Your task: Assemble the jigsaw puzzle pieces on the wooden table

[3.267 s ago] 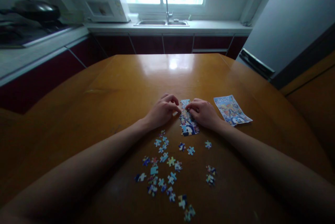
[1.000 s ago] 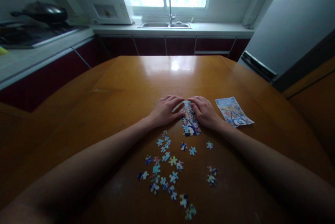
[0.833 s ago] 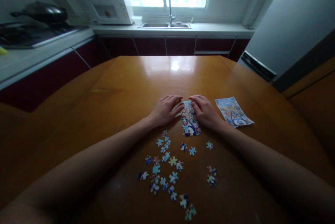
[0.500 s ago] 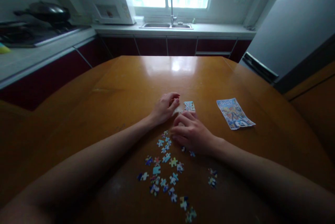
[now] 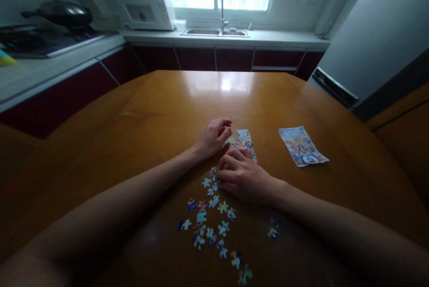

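Observation:
My left hand (image 5: 213, 136) rests on the table, fingers curved and thumb apart, with a pale patch partly visible beneath it. Just right of it lies a partly joined jigsaw puzzle (image 5: 244, 137), its lower part covered by my right hand (image 5: 239, 173). The right hand's fingers are curled, tips down by the upper end of the loose pieces; whatever they hold is hidden. Loose puzzle pieces (image 5: 214, 201) spread below both hands toward the near edge. A few more pieces (image 5: 273, 233) lie below my right forearm.
A printed picture sheet (image 5: 303, 146) with a curled corner lies to the right on the wooden table (image 5: 161, 108). Beyond are a sink (image 5: 203, 32), a microwave (image 5: 147, 12), a pan (image 5: 65, 12) on the stove and a grey fridge (image 5: 375, 32).
My right hand has moved slightly down and left, from the joined puzzle toward the loose pieces, uncovering more of the puzzle's right side. My left hand has hardly moved.

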